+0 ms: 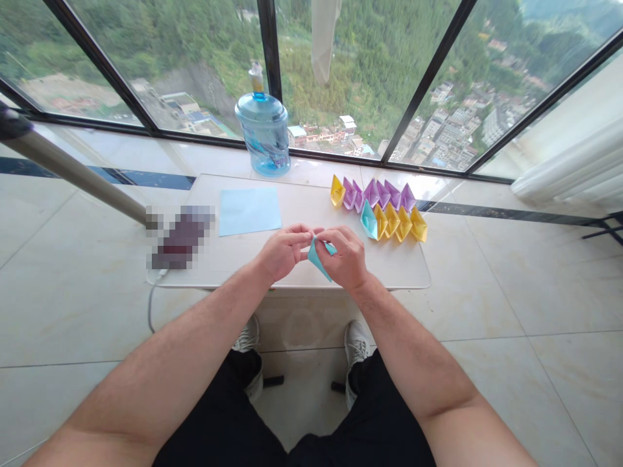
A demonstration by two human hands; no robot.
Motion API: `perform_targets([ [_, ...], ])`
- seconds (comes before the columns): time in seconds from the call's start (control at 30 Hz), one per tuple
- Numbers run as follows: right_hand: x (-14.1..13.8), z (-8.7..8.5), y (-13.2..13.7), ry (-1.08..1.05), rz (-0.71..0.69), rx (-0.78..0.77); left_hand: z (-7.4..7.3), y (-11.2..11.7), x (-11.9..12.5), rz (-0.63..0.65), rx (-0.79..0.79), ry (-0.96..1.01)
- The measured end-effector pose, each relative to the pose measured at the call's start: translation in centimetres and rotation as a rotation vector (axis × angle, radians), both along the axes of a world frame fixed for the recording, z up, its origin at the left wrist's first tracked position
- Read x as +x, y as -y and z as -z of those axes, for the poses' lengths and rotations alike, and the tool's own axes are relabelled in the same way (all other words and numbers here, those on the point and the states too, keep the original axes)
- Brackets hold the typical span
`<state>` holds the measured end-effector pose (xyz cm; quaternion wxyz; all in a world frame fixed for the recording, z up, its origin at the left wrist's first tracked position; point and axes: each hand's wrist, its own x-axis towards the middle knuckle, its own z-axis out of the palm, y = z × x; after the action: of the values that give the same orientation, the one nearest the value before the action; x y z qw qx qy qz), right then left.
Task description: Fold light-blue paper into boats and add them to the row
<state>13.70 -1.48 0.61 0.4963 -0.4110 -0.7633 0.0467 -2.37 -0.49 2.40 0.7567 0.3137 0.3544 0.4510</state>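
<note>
- Turquoise folded paper [319, 261] sat at frame centre, long axis slanting down-right.
- Right hand [345, 257] was nearer, overlapping its right side, grip pinched closed on it.
- Left hand [286, 250]: grip was pinched at its upper-left end.

From my remote post, I can read no text, number or sign in this view. Dark printing [279, 161] shows low on the blue water jug [263, 133], too small for me to make out, while pixel blocks mask the dark object [181, 239] at the table's [228, 254] left end, leaving me nothing legible there.
</note>
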Motion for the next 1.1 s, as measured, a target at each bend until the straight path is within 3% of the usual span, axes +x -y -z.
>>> perform_targets([
  [0.83,-0.1,-1.0,0.4,-0.059,-0.156,-0.110,0.4,0.0,0.0,0.130,0.008,0.002],
  [1.1,-0.2,-0.5,0.0,-0.147,-0.131,-0.163,0.5,-0.3,-0.2,0.096,-0.022,0.007],
])
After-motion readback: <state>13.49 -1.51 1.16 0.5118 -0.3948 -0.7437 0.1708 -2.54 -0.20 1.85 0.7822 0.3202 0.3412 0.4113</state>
